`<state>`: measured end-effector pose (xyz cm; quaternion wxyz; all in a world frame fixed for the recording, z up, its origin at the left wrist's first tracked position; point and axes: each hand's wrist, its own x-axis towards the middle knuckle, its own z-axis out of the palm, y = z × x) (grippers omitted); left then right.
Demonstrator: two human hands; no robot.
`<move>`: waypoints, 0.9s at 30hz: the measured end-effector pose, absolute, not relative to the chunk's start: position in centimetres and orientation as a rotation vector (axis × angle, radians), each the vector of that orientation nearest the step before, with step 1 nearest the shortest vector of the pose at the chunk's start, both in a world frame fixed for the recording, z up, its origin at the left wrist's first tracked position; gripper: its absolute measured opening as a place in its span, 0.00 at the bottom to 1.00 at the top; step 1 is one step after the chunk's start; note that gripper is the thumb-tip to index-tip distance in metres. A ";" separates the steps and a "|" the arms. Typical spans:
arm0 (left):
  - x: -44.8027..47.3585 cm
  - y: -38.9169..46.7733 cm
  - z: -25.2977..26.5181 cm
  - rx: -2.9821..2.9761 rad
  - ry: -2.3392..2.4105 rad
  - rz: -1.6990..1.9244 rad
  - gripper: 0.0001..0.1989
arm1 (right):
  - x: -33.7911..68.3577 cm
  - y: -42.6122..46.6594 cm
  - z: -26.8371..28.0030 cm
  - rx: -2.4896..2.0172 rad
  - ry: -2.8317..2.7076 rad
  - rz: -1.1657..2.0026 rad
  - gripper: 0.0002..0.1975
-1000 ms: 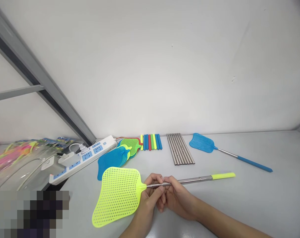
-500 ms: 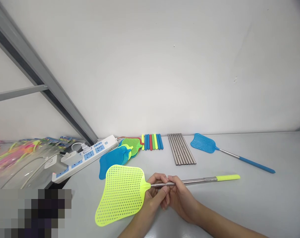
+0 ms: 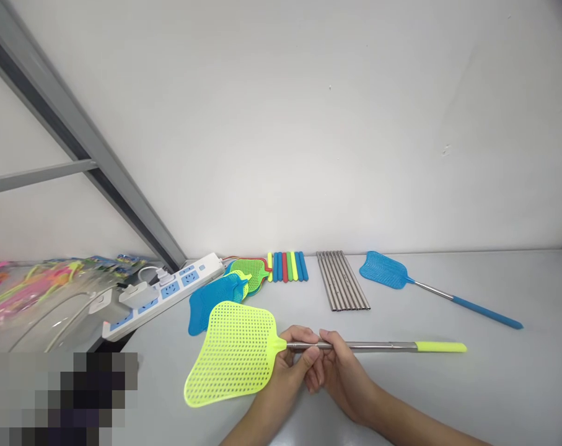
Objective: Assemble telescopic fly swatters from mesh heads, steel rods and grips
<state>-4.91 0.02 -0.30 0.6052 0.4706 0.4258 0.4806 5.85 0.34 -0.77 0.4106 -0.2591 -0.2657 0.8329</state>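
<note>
A yellow fly swatter (image 3: 234,356) lies level across both hands, its perforated paddle at the left and its yellow grip at the far right. My left hand (image 3: 295,362) pinches the metal rod just right of the paddle's neck, thumb in front. Beside it, my right hand (image 3: 341,368) closes on the same rod, its thumb and fingers close to those of the left. The rod runs bare from my right hand to the yellow grip. Parts of the fingers are hidden behind the rod and each other.
Behind lie stacked swatter paddles (image 3: 215,300), a row of coloured grips (image 3: 287,266) and several metal rods (image 3: 343,280). A blue swatter (image 3: 386,271) rests at right. On the left are a white power strip (image 3: 169,288) with plugs, bagged goods (image 3: 43,297) and a grey metal frame (image 3: 99,167).
The yellow swatter has shifted slightly right and turned more level, its grip end reaching farther right. Both hands keep hold of the rod. The camera view has shifted a little.
</note>
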 end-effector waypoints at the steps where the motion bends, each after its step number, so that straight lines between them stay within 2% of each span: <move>1: -4.9 0.0 -0.5 1.096 0.983 1.122 0.09 | 5.8 0.3 -0.7 -0.659 -0.671 2.098 0.28; 17: -4.6 -0.3 -0.1 1.114 0.995 1.148 0.08 | 5.9 0.0 -0.2 -0.734 -0.684 2.067 0.25; 27: -4.6 -0.1 0.5 1.096 0.830 1.125 0.07 | 5.8 0.1 -0.4 -0.694 -0.665 2.016 0.23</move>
